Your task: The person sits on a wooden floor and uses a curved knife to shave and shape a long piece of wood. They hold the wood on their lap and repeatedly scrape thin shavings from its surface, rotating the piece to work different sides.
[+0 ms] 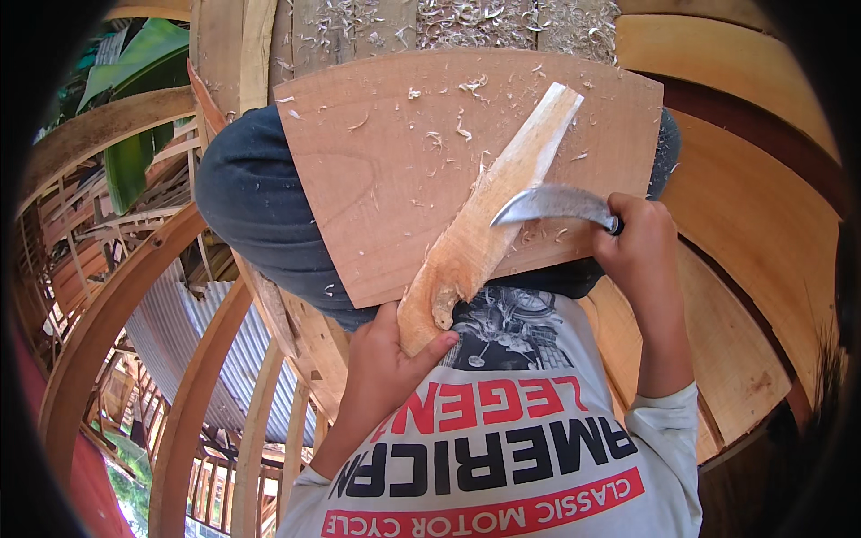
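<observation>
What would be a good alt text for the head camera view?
A person's right hand draws a curved knife along a pale wood piece, which the left hand steadies on a flat wooden board across the lap. Shavings litter the board.

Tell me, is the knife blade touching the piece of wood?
Yes, the curved knife blade in the right hand lies against the wood piece.
</observation>
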Demonstrator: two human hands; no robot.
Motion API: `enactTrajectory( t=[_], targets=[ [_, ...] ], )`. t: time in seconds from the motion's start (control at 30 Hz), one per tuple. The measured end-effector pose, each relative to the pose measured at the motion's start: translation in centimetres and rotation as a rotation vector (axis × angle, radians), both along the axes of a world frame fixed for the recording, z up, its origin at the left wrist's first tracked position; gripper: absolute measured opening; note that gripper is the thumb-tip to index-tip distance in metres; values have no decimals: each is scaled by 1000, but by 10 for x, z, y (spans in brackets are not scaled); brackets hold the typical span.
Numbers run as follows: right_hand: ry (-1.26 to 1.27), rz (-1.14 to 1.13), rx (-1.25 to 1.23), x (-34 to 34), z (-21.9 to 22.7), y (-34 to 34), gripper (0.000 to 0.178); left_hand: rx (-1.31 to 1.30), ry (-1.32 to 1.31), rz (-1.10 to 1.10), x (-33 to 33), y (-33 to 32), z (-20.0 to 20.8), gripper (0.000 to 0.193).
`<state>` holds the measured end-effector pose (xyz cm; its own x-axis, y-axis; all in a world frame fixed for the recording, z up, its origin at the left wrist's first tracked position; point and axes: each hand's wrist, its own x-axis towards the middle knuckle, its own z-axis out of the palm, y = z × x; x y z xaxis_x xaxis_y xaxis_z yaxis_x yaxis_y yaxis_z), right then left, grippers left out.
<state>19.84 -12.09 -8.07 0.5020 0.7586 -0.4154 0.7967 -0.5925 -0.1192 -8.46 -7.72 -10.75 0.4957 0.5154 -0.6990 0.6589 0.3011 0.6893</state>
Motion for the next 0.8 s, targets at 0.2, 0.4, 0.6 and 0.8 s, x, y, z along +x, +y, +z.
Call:
enactTrajectory(
  t=[0.2, 0.4, 0.6, 0.8],
  targets=[
    [-208, -202, 100, 86, -16, 12, 24, 23, 84, -162, -3, -2, 2, 64],
    [96, -153, 130, 48, 15, 13, 22, 30, 58, -94, -5, -5, -2, 67],
    [163, 113, -99, -8, 13, -3, 12, 5, 34, -104, -3, 0, -3, 66],
    [45, 119, -77, 2, 6, 17, 13, -64, 16, -97, -1, 3, 0, 67]
  ],
)
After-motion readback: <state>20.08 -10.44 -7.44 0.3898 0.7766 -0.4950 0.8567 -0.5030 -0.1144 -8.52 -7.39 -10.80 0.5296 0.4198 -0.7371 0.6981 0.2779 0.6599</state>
